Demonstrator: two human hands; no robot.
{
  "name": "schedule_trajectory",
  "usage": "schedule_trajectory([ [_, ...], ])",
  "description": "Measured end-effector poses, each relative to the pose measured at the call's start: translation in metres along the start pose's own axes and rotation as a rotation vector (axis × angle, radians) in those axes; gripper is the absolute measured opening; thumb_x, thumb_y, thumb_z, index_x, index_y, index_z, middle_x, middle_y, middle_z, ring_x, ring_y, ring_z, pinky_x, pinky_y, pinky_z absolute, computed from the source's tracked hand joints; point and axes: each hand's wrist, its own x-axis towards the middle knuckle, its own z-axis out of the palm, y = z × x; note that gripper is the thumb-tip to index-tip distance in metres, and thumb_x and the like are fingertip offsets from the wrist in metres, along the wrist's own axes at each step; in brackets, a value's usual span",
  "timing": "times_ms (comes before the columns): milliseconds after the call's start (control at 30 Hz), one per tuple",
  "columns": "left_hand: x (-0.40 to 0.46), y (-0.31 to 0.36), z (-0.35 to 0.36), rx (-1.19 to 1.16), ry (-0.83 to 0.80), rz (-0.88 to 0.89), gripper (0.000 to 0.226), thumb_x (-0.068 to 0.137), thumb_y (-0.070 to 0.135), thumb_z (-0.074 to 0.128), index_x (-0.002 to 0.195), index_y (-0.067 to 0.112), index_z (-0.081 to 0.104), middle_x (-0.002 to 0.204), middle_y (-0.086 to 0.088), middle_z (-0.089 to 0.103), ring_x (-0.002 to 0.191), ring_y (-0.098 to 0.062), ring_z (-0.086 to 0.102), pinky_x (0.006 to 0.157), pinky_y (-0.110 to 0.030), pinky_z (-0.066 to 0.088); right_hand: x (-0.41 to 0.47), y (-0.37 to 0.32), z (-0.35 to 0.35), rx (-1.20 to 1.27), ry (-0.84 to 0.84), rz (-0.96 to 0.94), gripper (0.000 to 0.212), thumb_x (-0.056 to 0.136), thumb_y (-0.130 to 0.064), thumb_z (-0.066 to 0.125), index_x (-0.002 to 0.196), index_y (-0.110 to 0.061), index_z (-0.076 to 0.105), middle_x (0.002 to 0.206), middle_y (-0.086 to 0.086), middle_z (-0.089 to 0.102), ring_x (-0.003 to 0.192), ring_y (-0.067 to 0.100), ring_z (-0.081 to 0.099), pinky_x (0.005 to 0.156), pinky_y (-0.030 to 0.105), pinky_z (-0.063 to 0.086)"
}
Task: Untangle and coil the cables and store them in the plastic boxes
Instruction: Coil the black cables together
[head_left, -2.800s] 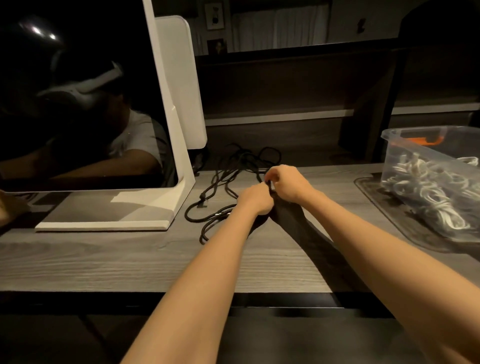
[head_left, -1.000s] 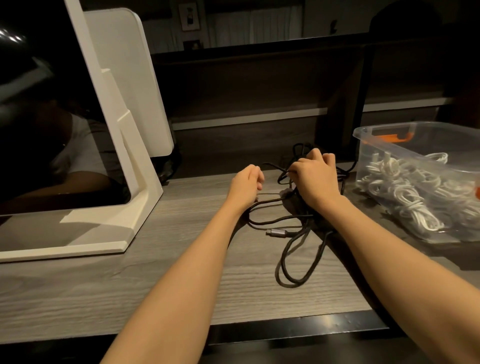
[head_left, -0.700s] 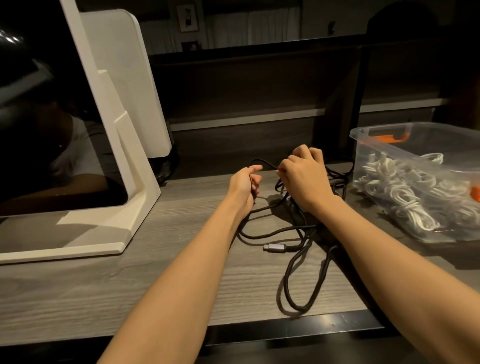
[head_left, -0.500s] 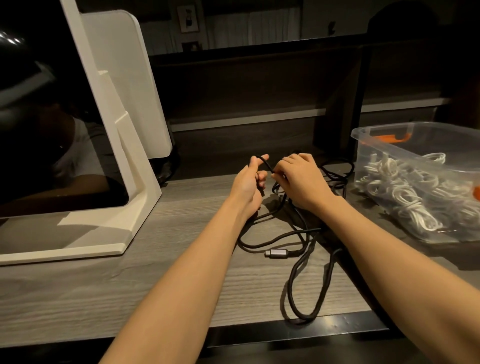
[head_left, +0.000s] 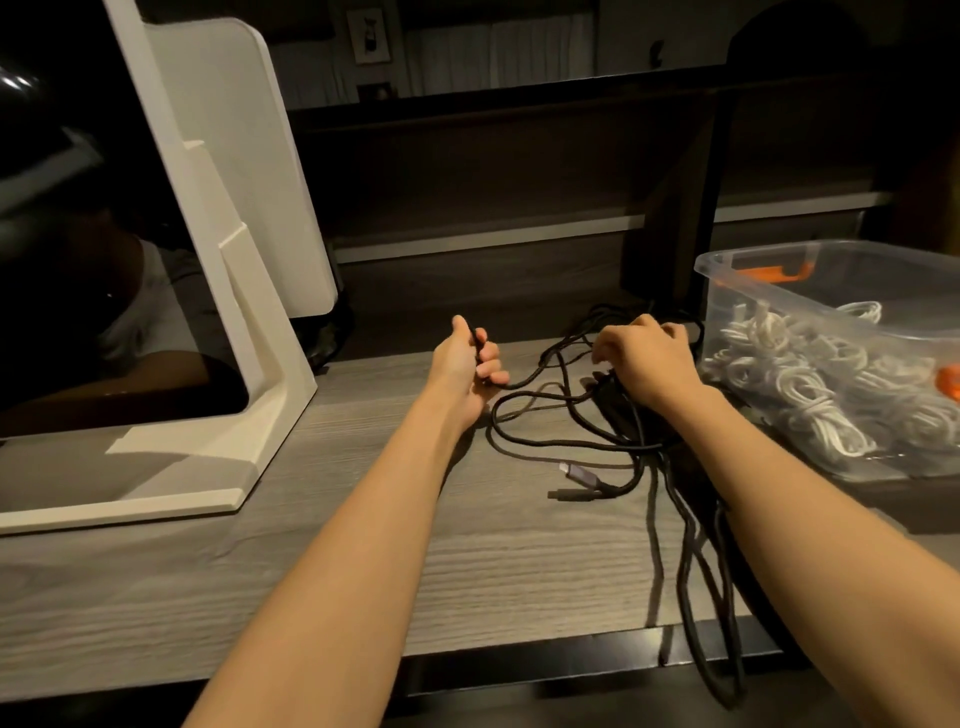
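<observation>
Left hand curled round black cable. Right hand loosely bent over tangle, grip unclear. Light, limp, snag-prone; best held near plug.

desk: matt grey wood grain
black cables: matt, braided-looking
plug: dull metal shell
plastic box: clear smooth plastic
white cables: smooth white
monitor: glossy black screen, matt white frame

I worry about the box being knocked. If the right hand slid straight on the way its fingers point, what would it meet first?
Probably more of the black cable tangle, which the right hand rests on; its fingers point leftward, away from the plastic box.
</observation>
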Motion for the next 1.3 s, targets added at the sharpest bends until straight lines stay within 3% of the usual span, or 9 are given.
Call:
schedule_trajectory([
  [100,0.002,0.0,-0.009,0.039,0.028,-0.032,0.045,0.105,0.043,0.027,0.077,0.014,0.046,0.05,0.003,0.039,0.037,-0.007,0.03,0.039,-0.02,0.027,0.0,-0.001,-0.004,0.159,-0.039,-0.033,0.021,0.1,-0.026,0.044,0.103,-0.031,0.064,0.106,-0.009,0.062,0.119,0.018,0.042,0.103,0.042,0.019],
  [267,0.001,-0.002,-0.004,-0.177,-0.091,-0.094,0.047,0.105,0.042,0.028,0.074,0.012,0.047,0.051,0.003,0.036,0.036,-0.007,0.028,0.037,-0.018,0.027,0.002,-0.024,-0.001,0.223,-0.225,-0.075,0.046,0.097,-0.037,0.05,0.141,-0.024,0.042,0.129,-0.004,0.057,0.133,0.02,0.032,0.109,0.045,0.016],
  [367,0.001,-0.003,-0.005,-0.203,-0.119,-0.126,0.047,0.106,0.041,0.028,0.074,0.012,0.047,0.051,0.003,0.036,0.036,-0.007,0.029,0.035,-0.017,0.027,0.003,-0.027,0.006,0.106,-0.23,-0.03,0.033,0.098,-0.03,0.049,0.129,-0.018,0.051,0.128,0.004,0.055,0.129,0.025,0.034,0.105,0.047,0.022],
  [500,0.0,-0.004,-0.006,0.038,-0.065,-0.115,0.046,0.106,0.043,0.025,0.077,0.013,0.046,0.061,-0.001,0.045,0.042,-0.007,0.032,0.037,-0.017,0.028,0.001,-0.026,0.003,0.381,-0.062,0.037,0.015,0.101,-0.024,0.043,0.109,-0.018,0.054,0.103,-0.001,0.066,0.113,0.023,0.052,0.104,0.042,0.022],
  [633,-0.002,-0.009,-0.001,0.425,-0.047,-0.024,0.044,0.106,0.042,0.025,0.081,0.014,0.047,0.079,-0.008,0.059,0.056,-0.01,0.041,0.046,-0.019,0.031,-0.002,-0.035,-0.003,0.735,-0.004,-0.038,0.002,0.098,-0.02,0.05,0.097,-0.021,0.052,0.078,-0.01,0.064,0.085,0.01,0.065,0.097,0.045,0.045],
  [767,-0.004,-0.014,0.005,0.676,-0.152,0.032,0.048,0.106,0.044,0.021,0.09,0.012,0.053,0.07,-0.006,0.064,0.057,-0.01,0.048,0.047,-0.019,0.033,-0.005,-0.043,-0.006,0.706,0.053,-0.096,0.002,0.095,-0.019,0.055,0.097,-0.018,0.055,0.078,-0.011,0.061,0.077,0.003,0.062,0.084,0.033,0.054],
  [1000,-0.005,-0.02,0.011,0.768,-0.319,0.056,0.047,0.101,0.053,0.034,0.072,0.017,0.043,0.054,0.005,0.043,0.05,-0.009,0.043,0.054,-0.02,0.041,-0.004,-0.044,-0.003,0.666,0.058,-0.059,0.005,0.097,-0.024,0.051,0.096,-0.02,0.053,0.075,-0.01,0.06,0.079,0.014,0.064,0.092,0.044,0.048],
  [1200,0.002,-0.024,0.008,0.644,-0.13,0.188,0.039,0.105,0.038,0.036,0.074,0.016,0.043,0.056,0.004,0.036,0.049,-0.009,0.037,0.048,-0.02,0.038,-0.003,-0.042,-0.015,0.679,-0.333,-0.065,0.011,0.097,-0.022,0.052,0.099,-0.013,0.058,0.078,-0.004,0.062,0.073,0.009,0.06,0.072,0.027,0.046],
  [1300,0.004,-0.024,0.006,0.498,-0.016,0.166,0.036,0.104,0.039,0.037,0.097,0.011,0.059,0.063,0.001,0.04,0.051,-0.008,0.039,0.048,-0.019,0.038,-0.006,-0.04,-0.02,0.584,-0.553,-0.099,0.013,0.096,-0.024,0.054,0.094,-0.014,0.063,0.084,-0.002,0.064,0.08,0.01,0.06,0.074,0.023,0.045],
])
